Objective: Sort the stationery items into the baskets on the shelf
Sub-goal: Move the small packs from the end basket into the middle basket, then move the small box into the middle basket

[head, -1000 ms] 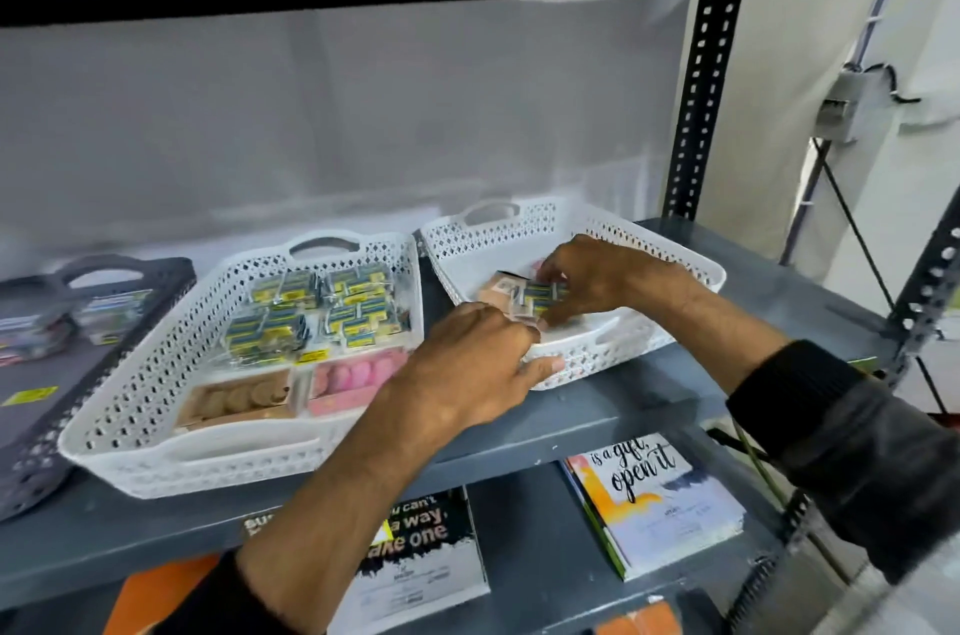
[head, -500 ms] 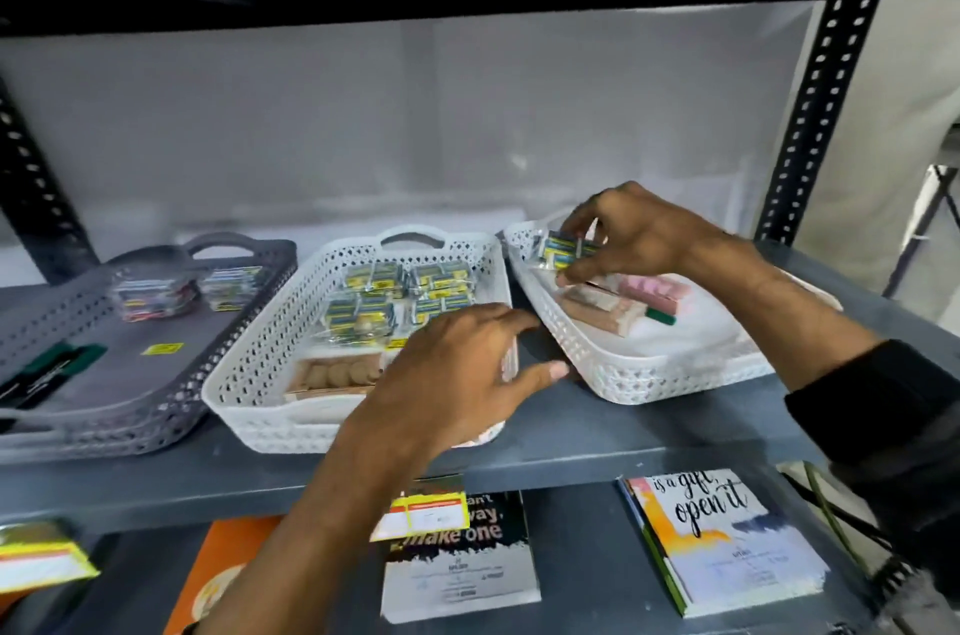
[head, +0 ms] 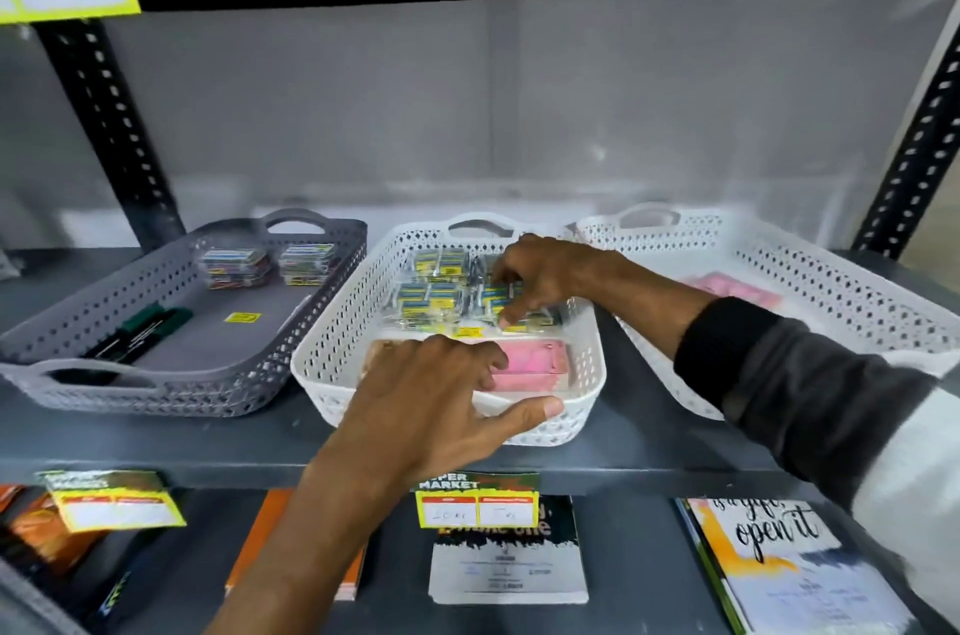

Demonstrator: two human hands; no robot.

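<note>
Three baskets stand in a row on the grey shelf. The middle white basket (head: 332,348) holds rows of small yellow-and-blue packs (head: 439,265) and pink packs (head: 530,364) at its front. My right hand (head: 550,275) reaches into this basket, its fingertips pinched on one yellow-and-blue pack (head: 540,320) in the right-hand row. My left hand (head: 431,400) grips the basket's front rim, thumb outside, fingers inside. The right white basket (head: 831,281) holds a pink pack (head: 727,286). Multicoloured packs (head: 236,265) and dark markers (head: 140,327) lie in the grey basket (head: 156,385).
Black perforated uprights (head: 104,125) frame the shelf on both sides, and a dark shelf hangs close overhead. Yellow price labels (head: 475,504) hang from the shelf's front edge. Notebooks (head: 779,567) lie flat on the lower shelf.
My right hand has carried a yellow-and-blue pack from the right basket into the middle one. My left hand has closed on the middle basket's front rim. The view has swung left.
</note>
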